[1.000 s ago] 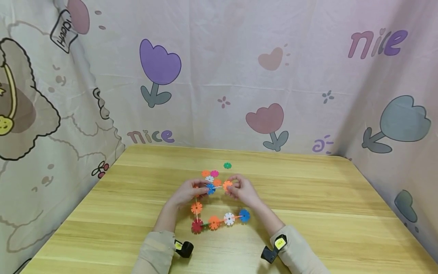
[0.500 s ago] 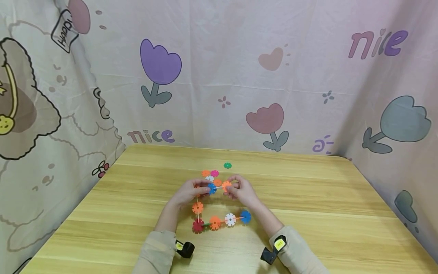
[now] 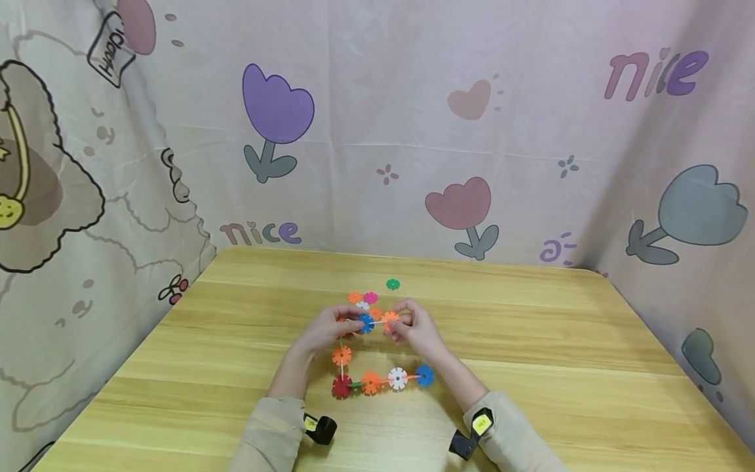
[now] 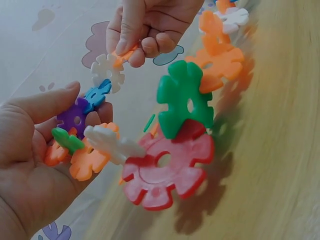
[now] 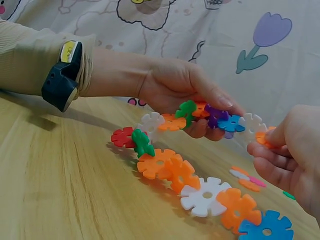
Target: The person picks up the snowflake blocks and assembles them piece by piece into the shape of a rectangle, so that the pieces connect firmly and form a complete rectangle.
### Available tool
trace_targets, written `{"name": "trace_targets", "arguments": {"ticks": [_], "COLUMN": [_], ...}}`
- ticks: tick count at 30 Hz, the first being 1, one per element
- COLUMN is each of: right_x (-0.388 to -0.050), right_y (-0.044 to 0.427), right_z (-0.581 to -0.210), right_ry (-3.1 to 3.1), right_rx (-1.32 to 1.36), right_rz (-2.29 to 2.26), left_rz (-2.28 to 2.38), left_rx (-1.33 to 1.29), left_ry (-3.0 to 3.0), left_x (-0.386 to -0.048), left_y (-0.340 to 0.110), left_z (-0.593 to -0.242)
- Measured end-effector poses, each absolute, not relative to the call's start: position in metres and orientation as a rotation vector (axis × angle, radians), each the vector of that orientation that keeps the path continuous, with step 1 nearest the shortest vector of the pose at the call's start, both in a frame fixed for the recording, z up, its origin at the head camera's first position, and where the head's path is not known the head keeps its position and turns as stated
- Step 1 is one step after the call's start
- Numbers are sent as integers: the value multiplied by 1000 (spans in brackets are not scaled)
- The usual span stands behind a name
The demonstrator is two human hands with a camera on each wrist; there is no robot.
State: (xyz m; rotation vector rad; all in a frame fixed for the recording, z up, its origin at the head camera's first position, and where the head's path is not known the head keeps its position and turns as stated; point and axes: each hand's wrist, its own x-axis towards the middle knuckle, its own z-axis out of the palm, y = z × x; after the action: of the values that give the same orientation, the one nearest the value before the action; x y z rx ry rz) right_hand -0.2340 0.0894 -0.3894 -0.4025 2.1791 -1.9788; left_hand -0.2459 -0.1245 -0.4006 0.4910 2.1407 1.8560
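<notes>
A chain of interlocked flower-shaped discs bends round a red disc (image 3: 341,386) on the near left. The left hand (image 3: 326,330) holds the chain's far part; in the left wrist view its thumb and fingers pinch a purple disc (image 4: 73,118) beside a blue disc (image 4: 96,94). Between finger and thumb, the right hand (image 3: 417,328) pinches an orange disc (image 3: 390,320), which meets a white disc (image 5: 252,126) joined to the blue one. The near row ends in a blue disc (image 3: 425,375).
Beyond the hands lie several loose discs on the wooden table (image 3: 501,314), among them a pink disc (image 3: 370,297) and a green disc (image 3: 392,284). A printed curtain (image 3: 366,78) hangs behind the table.
The held blue disc has shifted slightly right and the pinched orange disc slightly left. The near row's blue end has moved a little right and toward the near edge. Both hands keep their hold.
</notes>
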Motion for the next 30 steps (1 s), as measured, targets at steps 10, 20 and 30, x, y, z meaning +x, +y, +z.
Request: {"name": "trace_targets", "arguments": {"ticks": [10, 20, 30], "right_x": [-245, -249, -252], "right_y": [92, 96, 101], "right_z": [-408, -404, -406], "right_ry": [2196, 2198, 2201], "right_rx": [-472, -424, -426], "right_rz": [-1972, -1959, -1933], "left_rz": [1832, 1874, 1883], "left_rx": [501, 540, 541], "left_ry": [2173, 2110, 2089], "left_x": [-246, -248, -249], "left_y": [-125, -125, -128], "left_z": [-401, -404, -402]}}
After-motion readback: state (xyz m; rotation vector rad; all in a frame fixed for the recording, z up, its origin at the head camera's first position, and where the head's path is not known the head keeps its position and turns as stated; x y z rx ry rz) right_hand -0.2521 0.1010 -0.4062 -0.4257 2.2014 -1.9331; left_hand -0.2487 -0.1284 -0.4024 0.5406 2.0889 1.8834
